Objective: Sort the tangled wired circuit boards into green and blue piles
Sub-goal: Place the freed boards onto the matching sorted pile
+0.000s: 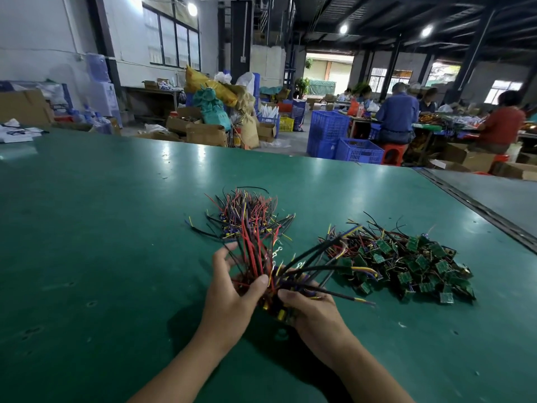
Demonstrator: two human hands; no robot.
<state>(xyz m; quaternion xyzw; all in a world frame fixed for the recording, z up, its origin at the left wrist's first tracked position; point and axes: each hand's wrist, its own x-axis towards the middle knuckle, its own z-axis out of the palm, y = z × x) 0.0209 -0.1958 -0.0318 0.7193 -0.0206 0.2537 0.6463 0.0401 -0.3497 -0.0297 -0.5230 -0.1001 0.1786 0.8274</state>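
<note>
A tangled bundle of wired circuit boards (263, 266) is held just above the green table (101, 228), its red, black and purple wires fanning up and to the right. My left hand (229, 295) grips the bundle from the left, thumb across the wires. My right hand (311, 309) grips its lower right side, fingers curled round the boards. Behind the bundle lies a pile of blue boards (247, 219) under a bush of wires. To the right lies a pile of green boards (412, 266) with wires trailing left.
A metal rail (476, 210) borders the table on the right. Beyond the far edge stand blue crates (328, 132), cardboard boxes (203, 132) and sacks. Several people sit working at tables at the back right.
</note>
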